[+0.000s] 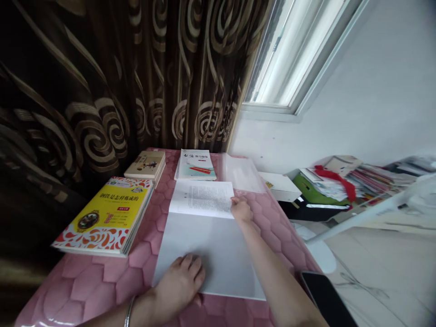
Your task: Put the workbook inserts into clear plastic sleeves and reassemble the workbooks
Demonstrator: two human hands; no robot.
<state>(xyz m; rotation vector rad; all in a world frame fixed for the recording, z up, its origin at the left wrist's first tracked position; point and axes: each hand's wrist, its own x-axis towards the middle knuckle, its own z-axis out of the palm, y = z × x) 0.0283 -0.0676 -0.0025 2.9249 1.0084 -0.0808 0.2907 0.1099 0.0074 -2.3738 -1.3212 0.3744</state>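
An open book [207, 198] lies in front of me, its printed page on the far side. On the near side a large plain whitish sheet [211, 247] spreads toward me; I cannot tell whether it is paper or plastic. My left hand [182, 279] rests on the sheet's near left part, fingers lying on it and slightly bent. At the right edge of the printed page is my right hand [241, 210], with thumb and finger closed on that edge. Its forearm crosses over the sheet's right side.
A stack with a yellow book [109, 209] on top stands left, with beige books [146, 164] behind it. White-covered books [195, 164] and translucent sheets [241, 172] lie at the back of the pink padded table [102, 286]. A phone-like dark device [325, 297] is front right.
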